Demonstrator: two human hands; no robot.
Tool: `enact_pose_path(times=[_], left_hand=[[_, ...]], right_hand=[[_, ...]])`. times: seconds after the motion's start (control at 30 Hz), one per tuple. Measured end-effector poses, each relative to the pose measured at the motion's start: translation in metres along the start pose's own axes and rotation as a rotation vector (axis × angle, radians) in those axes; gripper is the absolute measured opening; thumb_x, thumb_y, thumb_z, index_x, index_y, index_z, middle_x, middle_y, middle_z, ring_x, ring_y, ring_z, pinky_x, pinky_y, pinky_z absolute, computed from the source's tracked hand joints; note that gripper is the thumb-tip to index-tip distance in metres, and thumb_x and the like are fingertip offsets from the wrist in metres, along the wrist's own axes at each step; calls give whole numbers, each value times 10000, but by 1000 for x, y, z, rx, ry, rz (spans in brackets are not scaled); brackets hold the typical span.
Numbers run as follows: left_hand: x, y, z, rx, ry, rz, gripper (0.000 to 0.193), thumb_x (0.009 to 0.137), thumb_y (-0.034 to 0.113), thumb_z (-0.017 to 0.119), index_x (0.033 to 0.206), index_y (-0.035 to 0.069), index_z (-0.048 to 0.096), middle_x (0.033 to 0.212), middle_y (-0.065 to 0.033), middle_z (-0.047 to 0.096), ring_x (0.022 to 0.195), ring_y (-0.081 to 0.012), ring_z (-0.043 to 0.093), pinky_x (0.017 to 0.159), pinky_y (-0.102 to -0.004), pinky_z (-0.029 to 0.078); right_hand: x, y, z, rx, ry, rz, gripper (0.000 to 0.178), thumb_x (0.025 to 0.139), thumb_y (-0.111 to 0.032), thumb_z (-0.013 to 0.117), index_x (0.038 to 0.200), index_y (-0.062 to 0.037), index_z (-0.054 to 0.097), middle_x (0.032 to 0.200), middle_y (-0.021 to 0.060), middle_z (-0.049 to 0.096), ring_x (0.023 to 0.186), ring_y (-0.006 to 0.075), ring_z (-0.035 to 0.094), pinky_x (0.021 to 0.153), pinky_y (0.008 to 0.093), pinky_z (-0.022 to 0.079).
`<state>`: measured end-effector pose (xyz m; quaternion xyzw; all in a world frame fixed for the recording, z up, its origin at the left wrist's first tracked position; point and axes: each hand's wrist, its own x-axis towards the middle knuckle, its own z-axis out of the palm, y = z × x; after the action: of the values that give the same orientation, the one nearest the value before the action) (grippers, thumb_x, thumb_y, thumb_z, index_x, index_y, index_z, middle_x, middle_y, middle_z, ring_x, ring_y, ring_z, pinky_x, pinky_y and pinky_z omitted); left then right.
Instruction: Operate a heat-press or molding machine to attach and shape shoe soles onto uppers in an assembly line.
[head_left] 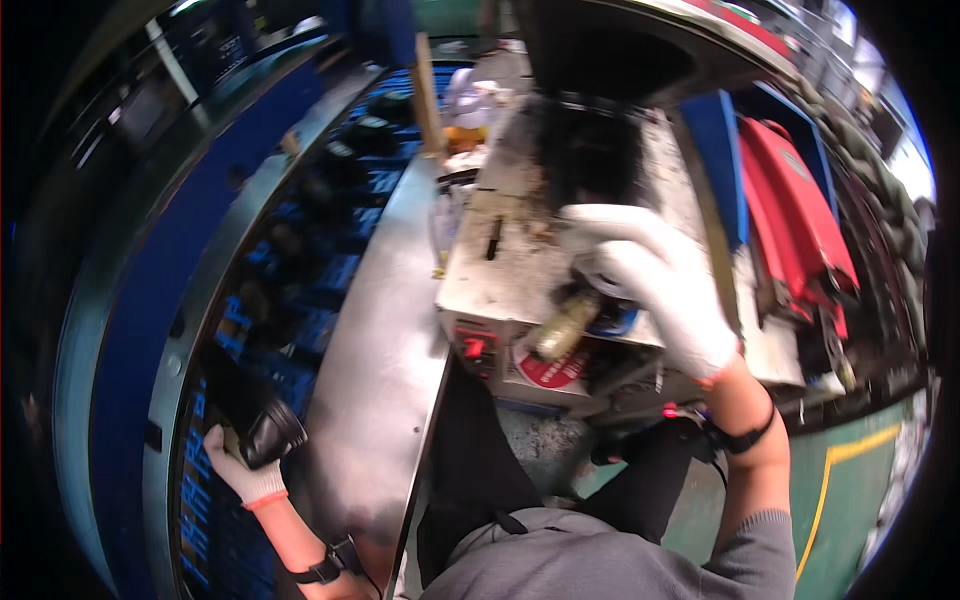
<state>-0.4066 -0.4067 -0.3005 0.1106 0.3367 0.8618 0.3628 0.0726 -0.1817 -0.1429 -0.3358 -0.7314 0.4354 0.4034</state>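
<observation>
My left hand point(242, 467), in a white glove, is closed round a black, hollow, cup-like part point(273, 435) with a ribbed rim. It is low over the blue-slotted rack at the left. My right hand point(655, 285), also gloved in white, is above the front of the worn pale workbench point(510, 275). Its fingers curve over a small grey rounded thing, blurred by motion; whether they grip it I cannot tell. Just below the fingers, a yellowish tube-shaped handle point(567, 328) slants toward the bench's front edge, beside something blue.
A bare metal ledge point(375, 340) runs between the rack point(290, 330) with several black parts and the bench. A dark machine hood point(620, 50) overhangs the bench's back. Right of it stand a red case point(795, 215) and a blue panel. A red switch point(475, 347) is on the bench front.
</observation>
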Motion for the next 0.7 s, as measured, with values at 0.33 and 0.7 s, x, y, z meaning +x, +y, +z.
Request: enact_pose_path(times=[0.33,0.7], left_hand=[[-56,-141,263,-336,-730,-575,719,903,306,563,1537,-22,478,1499,-235,585,1338,-369,616,1176,-511,484],[-49,-156,392,334,-939,261,948,1000,167,666,1687,-54,52,1722,-316,201,1588,-358,293,1275,-434,286]], right_hand=[[0,-19,31,217,-309,92,1002,1054,-484,590,1709,-10,-1,1716,271,287,1581,317,326,1286,385,259],[64,57,-101,295,121,297,881,957,-363,687,1668,-6,310,1438,198,642,1366,243,598,1145,393,491]])
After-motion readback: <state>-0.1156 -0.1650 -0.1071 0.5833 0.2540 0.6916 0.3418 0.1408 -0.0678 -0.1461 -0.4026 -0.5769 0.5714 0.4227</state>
